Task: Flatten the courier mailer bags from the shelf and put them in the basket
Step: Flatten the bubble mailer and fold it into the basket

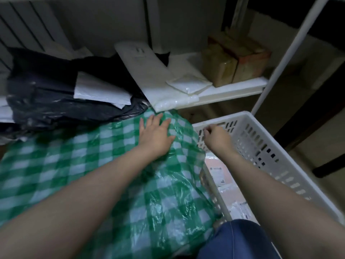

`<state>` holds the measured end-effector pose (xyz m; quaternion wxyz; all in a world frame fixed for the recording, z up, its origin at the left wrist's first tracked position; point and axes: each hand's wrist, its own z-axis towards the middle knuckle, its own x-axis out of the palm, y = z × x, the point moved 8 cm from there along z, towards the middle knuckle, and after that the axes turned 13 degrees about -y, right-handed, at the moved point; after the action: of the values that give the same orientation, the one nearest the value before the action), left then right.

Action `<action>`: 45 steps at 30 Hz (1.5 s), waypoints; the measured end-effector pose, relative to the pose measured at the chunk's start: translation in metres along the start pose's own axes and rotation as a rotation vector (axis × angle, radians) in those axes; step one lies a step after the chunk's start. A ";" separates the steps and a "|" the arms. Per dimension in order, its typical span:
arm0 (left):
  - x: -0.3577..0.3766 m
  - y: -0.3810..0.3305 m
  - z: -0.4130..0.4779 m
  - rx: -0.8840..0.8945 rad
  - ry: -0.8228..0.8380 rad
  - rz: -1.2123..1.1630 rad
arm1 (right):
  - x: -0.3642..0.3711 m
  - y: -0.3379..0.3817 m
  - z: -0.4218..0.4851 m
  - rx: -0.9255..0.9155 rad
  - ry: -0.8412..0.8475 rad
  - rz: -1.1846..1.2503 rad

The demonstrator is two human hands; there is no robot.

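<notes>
Labels (216, 169) on mailer (226, 186) in basket (280, 157) are unreadably blurred.

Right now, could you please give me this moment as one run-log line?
left hand: flat on green-and-white checked plastic bag | right hand: grips rim of white perforated plastic basket | courier mailers inside

Dim, soft, perhaps motion-blurred view; wide-angle bending at the edges.

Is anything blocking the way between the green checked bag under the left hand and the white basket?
Nothing visible does. The green checked bag lies right against the side of the basket, with the left hand flat on it. The right hand is only at the rim's corner.
</notes>
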<state>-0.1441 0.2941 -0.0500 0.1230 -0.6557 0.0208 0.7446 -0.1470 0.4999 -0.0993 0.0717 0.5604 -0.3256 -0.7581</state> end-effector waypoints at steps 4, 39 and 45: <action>-0.005 0.048 0.016 -0.030 0.099 -0.025 | -0.004 0.088 0.029 -0.192 -0.204 0.030; 0.052 0.092 0.000 0.033 0.408 -0.079 | 0.070 0.140 0.115 -0.189 -0.086 -0.504; 0.051 0.092 0.000 0.033 0.400 -0.083 | 0.055 0.142 0.116 -0.232 -0.092 -0.520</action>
<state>-0.1692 0.2125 -0.1119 0.1580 -0.7886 0.0299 0.5935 -0.3074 0.4117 -0.0430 -0.0764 0.5780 -0.0851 -0.8080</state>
